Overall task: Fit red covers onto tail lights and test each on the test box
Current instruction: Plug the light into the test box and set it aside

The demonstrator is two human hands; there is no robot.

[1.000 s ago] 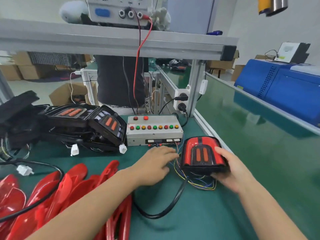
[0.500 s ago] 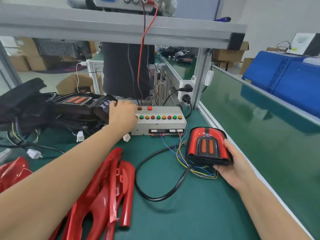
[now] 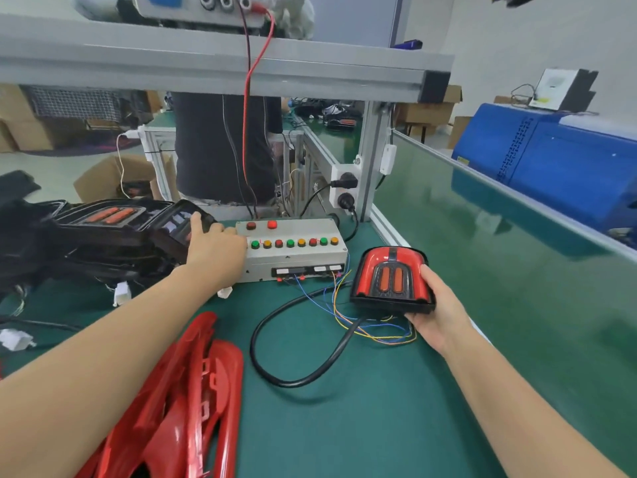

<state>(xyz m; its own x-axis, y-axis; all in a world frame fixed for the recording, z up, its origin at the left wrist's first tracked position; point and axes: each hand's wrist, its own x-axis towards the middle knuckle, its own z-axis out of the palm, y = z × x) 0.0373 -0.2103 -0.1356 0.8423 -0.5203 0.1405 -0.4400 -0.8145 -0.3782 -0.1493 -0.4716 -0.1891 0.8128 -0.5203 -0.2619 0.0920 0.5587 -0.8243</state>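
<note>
Green bench mat: right hand grips the covered tail light at 3 o'clock of the test box; left hand clasps an uncovered tail light at 9 o'clock.

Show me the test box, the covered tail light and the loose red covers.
test box point(image 3: 296, 258): head view, bare grey front face.
covered tail light point(image 3: 391, 267): head view, red cover's top surface.
loose red covers point(image 3: 203, 381): head view, topmost cover's middle.

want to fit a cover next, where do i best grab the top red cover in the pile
Judging by its pose, take the top red cover by its long upper rim, coming from above on the right: that edge stands up clear of the pile, and the mat beside it is bare.
</note>
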